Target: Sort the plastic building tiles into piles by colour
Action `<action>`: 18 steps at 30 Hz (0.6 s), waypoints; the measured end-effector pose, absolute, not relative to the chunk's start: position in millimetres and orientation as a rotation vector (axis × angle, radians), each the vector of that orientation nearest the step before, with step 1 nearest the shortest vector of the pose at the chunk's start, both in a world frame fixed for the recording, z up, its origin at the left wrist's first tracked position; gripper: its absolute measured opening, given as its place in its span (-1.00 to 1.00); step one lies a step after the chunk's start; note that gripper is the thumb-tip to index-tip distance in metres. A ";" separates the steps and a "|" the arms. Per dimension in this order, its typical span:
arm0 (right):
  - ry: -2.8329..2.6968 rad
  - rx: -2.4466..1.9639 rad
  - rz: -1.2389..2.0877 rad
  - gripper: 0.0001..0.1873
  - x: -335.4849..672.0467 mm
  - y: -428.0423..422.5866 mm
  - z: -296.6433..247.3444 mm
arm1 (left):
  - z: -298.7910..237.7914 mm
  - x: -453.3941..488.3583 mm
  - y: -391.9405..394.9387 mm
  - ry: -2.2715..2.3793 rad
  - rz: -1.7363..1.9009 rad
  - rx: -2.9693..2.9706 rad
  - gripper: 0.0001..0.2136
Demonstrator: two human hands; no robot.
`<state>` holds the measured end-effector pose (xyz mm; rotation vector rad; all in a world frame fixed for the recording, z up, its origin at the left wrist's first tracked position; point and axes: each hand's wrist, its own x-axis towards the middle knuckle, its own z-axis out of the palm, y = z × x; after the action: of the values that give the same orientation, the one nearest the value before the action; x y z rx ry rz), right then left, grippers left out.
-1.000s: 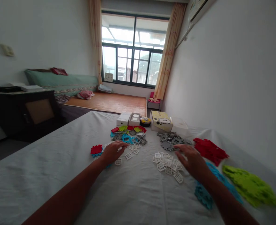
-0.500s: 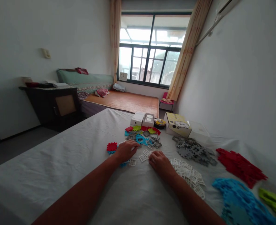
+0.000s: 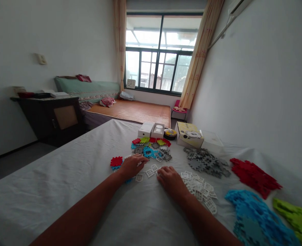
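Note:
My left hand (image 3: 132,166) is over the cloth with its fingers bent and the thumb close to the index fingertip. Whatever lies between them is too small to make out. My right hand (image 3: 170,180) rests low, fingers curled down on the edge of a white window-shaped plastic piece, mostly hidden under the fingertips. Between the hands lie loose white window pieces (image 3: 150,173). A red notched square (image 3: 116,161) sits on blue pieces left of my left hand. Just beyond the hands is a spread of coloured interlocking plastic pieces (image 3: 148,151).
Right of my right hand lies a white window-piece pile (image 3: 200,188). Beyond are grey (image 3: 207,163), red (image 3: 254,176), blue (image 3: 261,215) and green piles (image 3: 294,217). White boxes (image 3: 145,130), a round tin (image 3: 170,134) and a yellow box (image 3: 189,135) line the far edge.
The whole view has shifted slightly, so everything appears further left. My hands stay in nearly the same places, with a small shift of the left fingers.

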<state>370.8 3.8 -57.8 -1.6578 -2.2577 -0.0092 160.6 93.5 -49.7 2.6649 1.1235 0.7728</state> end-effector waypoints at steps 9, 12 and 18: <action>-2.082 -2.126 -0.321 -0.72 413.2 2.8 -25.9 | -49.5 156.1 95.9 1.097 0.788 2.624 -0.75; -2.070 -2.219 -0.331 -0.72 428.1 2.9 -22.7 | -49.6 157.9 94.9 1.114 0.765 2.635 -0.75; -2.157 -1.978 -0.109 -0.75 412.3 7.4 -39.7 | -50.5 159.6 93.3 1.103 0.757 2.646 -0.75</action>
<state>412.3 7.4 -39.7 -1.9777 -2.1571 -0.1087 159.6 93.3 -50.5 2.6463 1.1030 0.7567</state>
